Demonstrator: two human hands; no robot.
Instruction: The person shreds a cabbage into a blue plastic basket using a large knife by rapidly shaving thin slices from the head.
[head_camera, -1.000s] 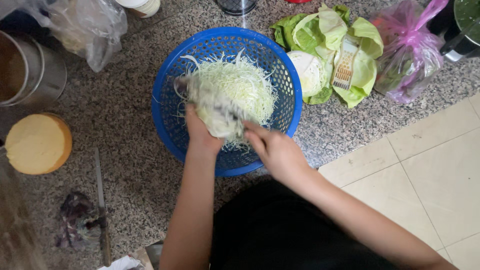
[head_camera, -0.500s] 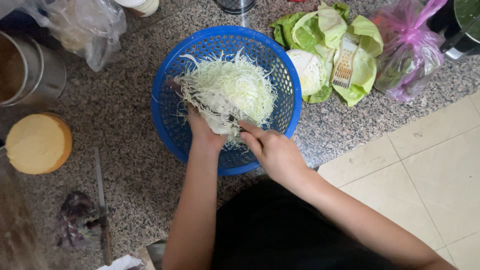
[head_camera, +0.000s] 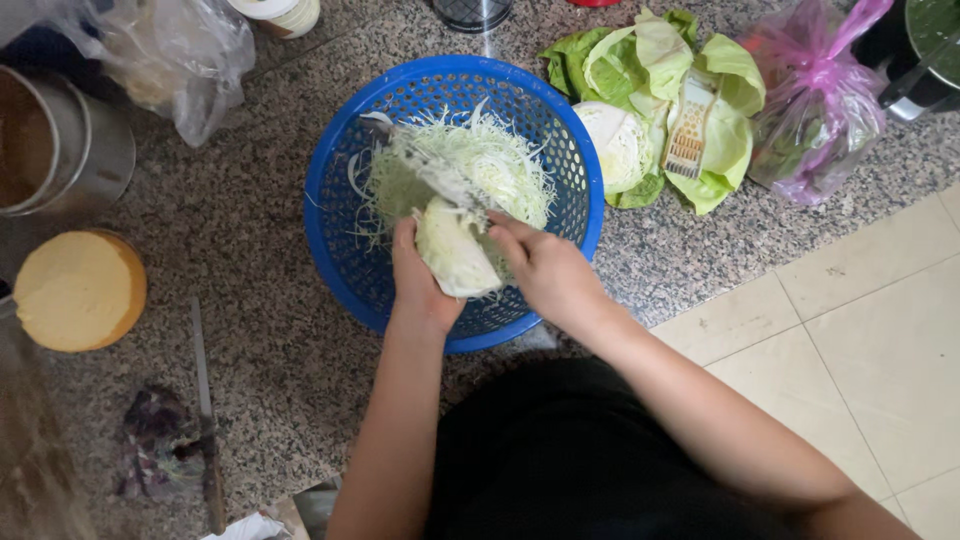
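- left hand (head_camera: 420, 285) grips a pale cabbage wedge (head_camera: 455, 250), fingers wrapped around it, over the blue basket (head_camera: 345, 260).
- right hand (head_camera: 548, 275) closes its fingers on a shredding tool, which is blurred, pressed against the wedge.
- shredded cabbage (head_camera: 490, 165) lies piled in the basket on the granite counter (head_camera: 250, 300).

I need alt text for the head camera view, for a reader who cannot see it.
Over a blue basket of shredded cabbage, the left hand holds a cabbage wedge while the right hand touches it. Cabbage leaves lie on the granite counter.
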